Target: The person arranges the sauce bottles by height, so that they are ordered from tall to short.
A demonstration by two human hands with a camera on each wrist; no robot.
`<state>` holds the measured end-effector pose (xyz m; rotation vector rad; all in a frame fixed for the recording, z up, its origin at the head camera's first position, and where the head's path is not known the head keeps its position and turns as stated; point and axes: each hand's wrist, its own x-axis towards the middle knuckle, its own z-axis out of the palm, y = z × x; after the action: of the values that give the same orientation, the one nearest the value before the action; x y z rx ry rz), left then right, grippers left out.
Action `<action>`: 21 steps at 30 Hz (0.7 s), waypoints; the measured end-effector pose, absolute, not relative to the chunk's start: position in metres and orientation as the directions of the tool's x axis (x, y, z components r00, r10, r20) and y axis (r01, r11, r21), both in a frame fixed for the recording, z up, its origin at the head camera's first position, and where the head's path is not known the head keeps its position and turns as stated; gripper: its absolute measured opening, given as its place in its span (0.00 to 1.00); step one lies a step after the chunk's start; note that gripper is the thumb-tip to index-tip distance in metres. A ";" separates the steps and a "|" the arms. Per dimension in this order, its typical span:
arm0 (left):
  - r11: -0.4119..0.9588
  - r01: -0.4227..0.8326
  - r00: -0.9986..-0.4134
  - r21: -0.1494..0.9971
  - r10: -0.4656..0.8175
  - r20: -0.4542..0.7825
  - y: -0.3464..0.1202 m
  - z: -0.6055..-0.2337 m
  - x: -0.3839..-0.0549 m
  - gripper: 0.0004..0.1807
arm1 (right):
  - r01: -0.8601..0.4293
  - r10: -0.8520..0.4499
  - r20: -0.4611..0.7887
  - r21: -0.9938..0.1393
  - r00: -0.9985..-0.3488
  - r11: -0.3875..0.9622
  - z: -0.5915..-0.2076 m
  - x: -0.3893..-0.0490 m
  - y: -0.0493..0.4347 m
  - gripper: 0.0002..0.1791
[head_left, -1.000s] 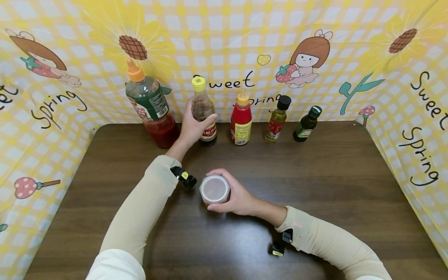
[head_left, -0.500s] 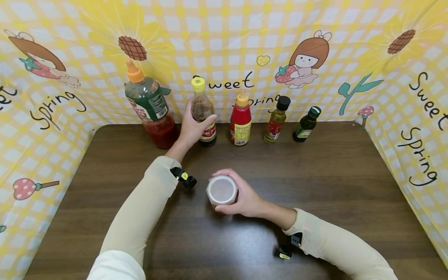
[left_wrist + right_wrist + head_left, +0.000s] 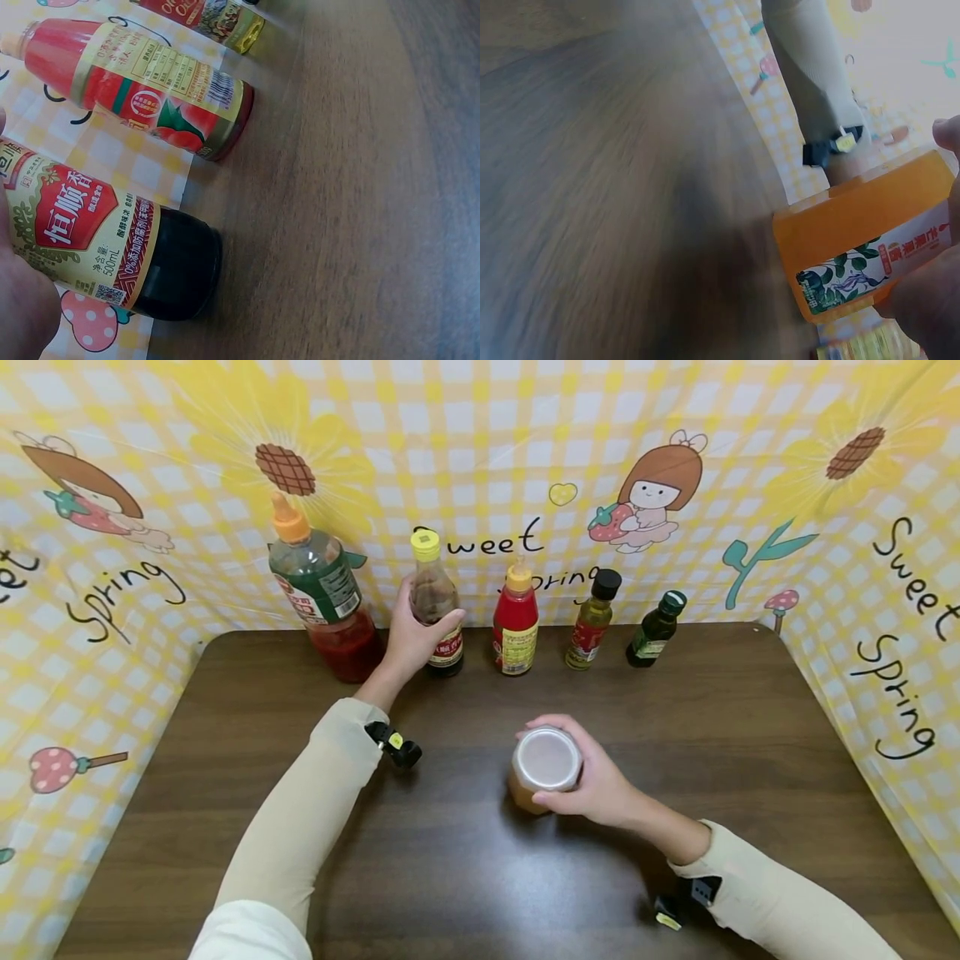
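Observation:
My left hand [image 3: 411, 633] grips a vinegar bottle [image 3: 447, 653] with a yellow cap, standing upright at the back of the table. Its red-and-cream label and dark base show in the left wrist view, where the vinegar bottle [image 3: 180, 262] fills the lower left. With fingers and thumb around its sides, my right hand [image 3: 600, 785] holds a faceted jar [image 3: 547, 760] from the right, over the table's middle. The jar has a pale round lid. In the right wrist view the jar [image 3: 862, 232] shows orange contents and a fruit label, partly covered by the thumb.
A large red sauce bottle [image 3: 348, 643] with an orange nozzle stands left of the vinegar. To its right stand a ketchup bottle [image 3: 516, 627], an oil bottle [image 3: 590, 631] and a small dark green bottle [image 3: 655, 631]. Behind them hangs a yellow checked cloth [image 3: 465, 452].
My right hand has moved to the right with the jar, from near the left wrist to right of the table's middle. The left hand keeps its grip on the vinegar bottle.

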<state>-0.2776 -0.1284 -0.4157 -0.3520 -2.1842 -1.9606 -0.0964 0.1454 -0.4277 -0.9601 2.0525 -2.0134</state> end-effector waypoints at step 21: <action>0.106 0.317 -0.948 0.943 0.059 0.312 -0.127 -0.416 -0.278 0.35 | -0.461 -0.316 0.447 -0.887 -0.837 -0.031 -0.415 -0.092 0.248 0.40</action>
<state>-0.2778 -0.1271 -0.4156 -0.3773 -2.1817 -1.9424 -0.0924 0.2479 -0.4148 -0.9117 2.2604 -2.1528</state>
